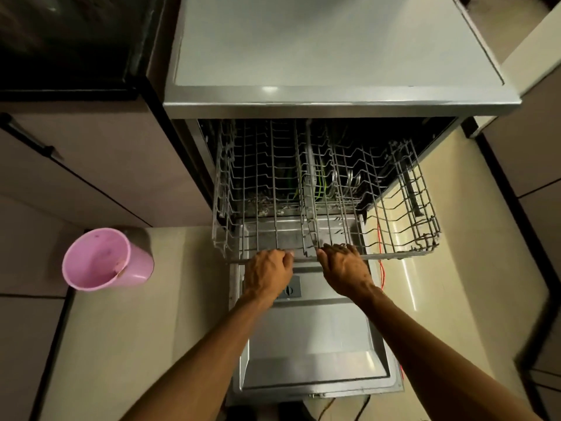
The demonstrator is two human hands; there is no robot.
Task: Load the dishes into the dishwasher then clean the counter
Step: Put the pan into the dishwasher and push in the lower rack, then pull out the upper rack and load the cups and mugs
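Note:
The dishwasher (334,98) stands open with its door (312,344) folded down flat below me. Its upper wire rack (403,208) is drawn out over the door and holds nothing that I can see. My left hand (267,273) grips the rack's front rail near the middle. My right hand (344,265) grips the same rail just to the right. Through the wires, plates (343,180) stand on edge in the lower rack deep inside.
A pink plastic bin (103,259) stands on the tiled floor to the left of the door. Beige cabinets (91,165) flank the machine on the left. The grey dishwasher top (318,41) is bare. An orange cord (381,262) runs along the door's right side.

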